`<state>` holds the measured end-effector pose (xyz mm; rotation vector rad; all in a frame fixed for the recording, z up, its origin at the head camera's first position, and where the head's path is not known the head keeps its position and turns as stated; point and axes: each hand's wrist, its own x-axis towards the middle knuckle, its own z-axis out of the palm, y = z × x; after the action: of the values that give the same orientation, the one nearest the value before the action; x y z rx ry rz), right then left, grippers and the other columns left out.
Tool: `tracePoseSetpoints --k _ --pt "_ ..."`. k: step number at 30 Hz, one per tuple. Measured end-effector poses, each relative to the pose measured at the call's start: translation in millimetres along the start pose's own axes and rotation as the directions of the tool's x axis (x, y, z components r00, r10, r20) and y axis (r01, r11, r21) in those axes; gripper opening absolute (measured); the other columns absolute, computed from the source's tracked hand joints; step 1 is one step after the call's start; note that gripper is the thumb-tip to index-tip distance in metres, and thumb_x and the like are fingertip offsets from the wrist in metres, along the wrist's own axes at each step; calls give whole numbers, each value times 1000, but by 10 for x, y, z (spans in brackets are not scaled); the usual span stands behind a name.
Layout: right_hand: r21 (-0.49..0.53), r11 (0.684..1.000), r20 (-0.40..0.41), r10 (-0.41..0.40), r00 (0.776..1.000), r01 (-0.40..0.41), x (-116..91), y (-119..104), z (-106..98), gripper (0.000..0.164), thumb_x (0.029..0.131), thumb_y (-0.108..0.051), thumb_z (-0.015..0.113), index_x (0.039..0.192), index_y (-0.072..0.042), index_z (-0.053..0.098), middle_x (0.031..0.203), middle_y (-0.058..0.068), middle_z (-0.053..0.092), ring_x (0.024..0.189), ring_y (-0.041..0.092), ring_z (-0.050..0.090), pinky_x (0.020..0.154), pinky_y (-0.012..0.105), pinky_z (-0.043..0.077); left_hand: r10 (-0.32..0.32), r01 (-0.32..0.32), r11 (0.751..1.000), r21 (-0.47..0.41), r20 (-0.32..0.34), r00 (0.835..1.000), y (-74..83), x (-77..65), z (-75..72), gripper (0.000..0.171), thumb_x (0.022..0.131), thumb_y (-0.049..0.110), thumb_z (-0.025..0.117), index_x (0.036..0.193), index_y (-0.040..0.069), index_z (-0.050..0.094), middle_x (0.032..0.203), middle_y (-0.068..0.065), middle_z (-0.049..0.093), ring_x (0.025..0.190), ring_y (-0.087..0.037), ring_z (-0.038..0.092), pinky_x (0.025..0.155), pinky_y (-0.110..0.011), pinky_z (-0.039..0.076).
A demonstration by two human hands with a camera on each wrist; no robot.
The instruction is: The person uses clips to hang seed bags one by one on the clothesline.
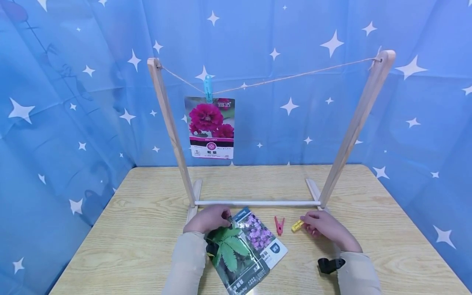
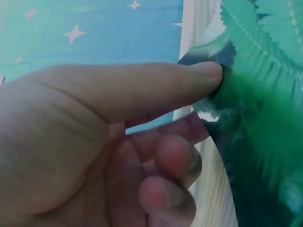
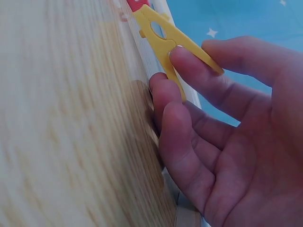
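Observation:
My left hand (image 1: 211, 219) pinches the top corner of a seed packet (image 1: 236, 256) with green fern-like leaves; the left wrist view shows the thumb on its printed face (image 2: 265, 104). Partly under that packet lies a second seed packet (image 1: 274, 250) with purple flowers. Near the frame's right foot, my right hand (image 1: 326, 227) holds a yellow clothespin (image 1: 297, 225) by its handle end. In the right wrist view, a fingertip sits between the legs of the yellow clothespin (image 3: 163, 47). A pink-red clothespin (image 1: 279, 225) lies on the table between the hands.
A wooden frame (image 1: 355, 123) stands on the table (image 1: 121, 246), a sagging string (image 1: 295, 76) tied between its posts. From the string's left part hangs a hollyhock packet (image 1: 210, 127), clipped by a blue clothespin (image 1: 208, 88). A low crossbar (image 1: 258, 203) joins the posts.

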<state>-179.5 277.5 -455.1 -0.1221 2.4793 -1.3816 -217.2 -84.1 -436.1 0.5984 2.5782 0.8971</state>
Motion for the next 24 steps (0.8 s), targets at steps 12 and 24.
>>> tracePoseSetpoints --k 12,24 --pt "5 999 4 -34 999 34 16 47 4 37 90 -33 51 84 2 59 69 10 54 58 17 50 50 28 44 71 -69 997 -21 72 995 -30 -9 -39 18 80 4 61 95 14 62 82 3 54 67 -13 51 58 -28 45" --pt "12 1000 -6 -16 1000 16 6 34 -5 37 89 -35 53 86 1 60 72 11 55 64 20 52 55 31 47 83 -77 995 -59 97 992 22 -34 -46 8 83 6 58 86 13 60 72 0 55 48 -14 50 50 -28 46"
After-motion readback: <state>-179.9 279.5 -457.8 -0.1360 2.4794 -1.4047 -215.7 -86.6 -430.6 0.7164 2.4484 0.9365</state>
